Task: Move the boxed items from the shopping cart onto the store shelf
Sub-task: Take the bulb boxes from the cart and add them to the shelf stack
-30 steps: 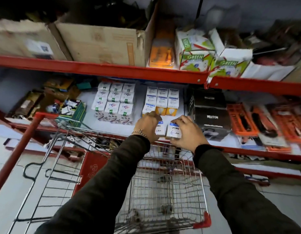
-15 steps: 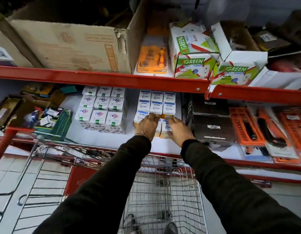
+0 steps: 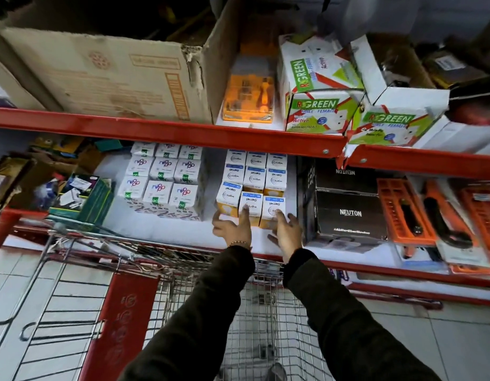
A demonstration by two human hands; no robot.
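Shelf [image 3: 161, 229] front bare; open hands [image 3: 234, 229] touch bulb boxes [image 3: 261, 209].

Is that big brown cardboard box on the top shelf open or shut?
Open. The cardboard box has a side flap sticking up at its torn right corner, with a dark inside showing above its front wall.

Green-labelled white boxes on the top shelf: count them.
2. One green-labelled box stands right of the orange pack; the other sits tilted beside it, farther right. More may hide behind.
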